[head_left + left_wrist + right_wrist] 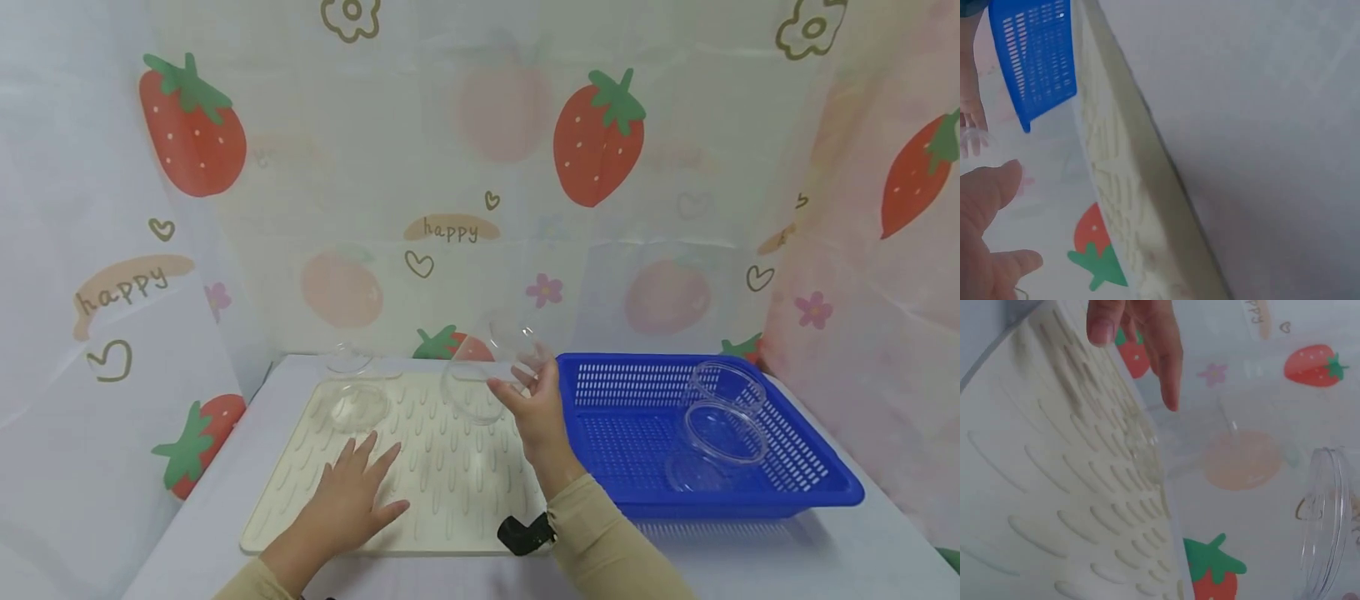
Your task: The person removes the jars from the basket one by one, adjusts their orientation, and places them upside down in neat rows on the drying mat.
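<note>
My right hand [542, 417] holds a clear, round jar [474, 408] tilted in the air above the right part of a cream ribbed mat [450, 508]. In the right wrist view the rim of this held jar [1327, 528] shows at the right edge. My left hand [348, 496] is over the left part of the mat, fingers spread and holding nothing. Just beyond its fingertips, another clear jar [358, 408] stands on the mat. The left wrist view shows only part of the left hand [988, 231], thumb and finger apart.
To the right stands a blue perforated basket [622, 504] with two clear jars [723, 458] in its right part. A white table [750, 567] lies beneath everything. Strawberry-printed sheets [480, 150] hang behind and at both sides. A black piece [525, 533] sits at the right cuff.
</note>
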Tool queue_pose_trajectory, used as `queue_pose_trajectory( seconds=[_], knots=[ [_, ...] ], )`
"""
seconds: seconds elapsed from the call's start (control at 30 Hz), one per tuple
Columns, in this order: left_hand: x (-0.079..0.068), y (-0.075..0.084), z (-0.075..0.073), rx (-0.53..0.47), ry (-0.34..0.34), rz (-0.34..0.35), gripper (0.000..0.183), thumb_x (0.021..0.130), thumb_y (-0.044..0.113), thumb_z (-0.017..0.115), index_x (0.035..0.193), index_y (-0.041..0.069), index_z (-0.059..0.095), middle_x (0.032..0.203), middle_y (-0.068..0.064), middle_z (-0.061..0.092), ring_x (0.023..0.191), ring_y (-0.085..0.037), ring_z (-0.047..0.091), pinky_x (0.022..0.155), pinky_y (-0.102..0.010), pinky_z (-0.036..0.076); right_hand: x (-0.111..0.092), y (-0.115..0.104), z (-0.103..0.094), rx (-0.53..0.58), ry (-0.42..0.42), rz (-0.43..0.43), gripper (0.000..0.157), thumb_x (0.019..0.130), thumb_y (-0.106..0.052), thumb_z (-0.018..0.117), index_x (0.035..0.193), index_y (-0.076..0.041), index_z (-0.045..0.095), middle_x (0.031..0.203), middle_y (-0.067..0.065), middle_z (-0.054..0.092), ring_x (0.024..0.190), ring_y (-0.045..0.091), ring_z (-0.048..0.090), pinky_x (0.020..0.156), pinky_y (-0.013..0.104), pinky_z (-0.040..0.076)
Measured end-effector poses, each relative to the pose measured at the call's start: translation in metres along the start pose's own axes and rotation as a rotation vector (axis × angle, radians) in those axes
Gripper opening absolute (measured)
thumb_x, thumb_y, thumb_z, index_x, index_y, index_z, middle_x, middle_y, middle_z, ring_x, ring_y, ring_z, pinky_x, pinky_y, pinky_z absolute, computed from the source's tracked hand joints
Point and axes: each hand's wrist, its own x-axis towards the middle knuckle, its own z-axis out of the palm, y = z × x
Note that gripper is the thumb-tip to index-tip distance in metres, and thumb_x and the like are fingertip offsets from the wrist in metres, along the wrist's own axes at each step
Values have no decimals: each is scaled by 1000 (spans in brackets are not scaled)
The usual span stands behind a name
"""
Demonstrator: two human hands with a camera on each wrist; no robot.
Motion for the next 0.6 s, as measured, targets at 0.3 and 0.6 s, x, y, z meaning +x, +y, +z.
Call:
queue_pose_trajectory(
  seconds=[0.3,0.6],
  knots=[
    [-11,-10,10,-12,-226,-93,81,80,63,53,145,20,28,150,-21,9,134,-48,1,93,-74,4,10,24,6,-144,73,71,91,72,-19,79,142,-18,23,135,11,39,124,30,40,100,48,35],
    [-19,-14,9,-20,-349,-141,82,79,64,50,143,16,30,149,-24,10,133,-50,2,93,-73,-1,22,43,14,-258,93,121,99,67,-27,82,144,-19,21,138,11,35,125,29,38,95,45,40]
  ],
)
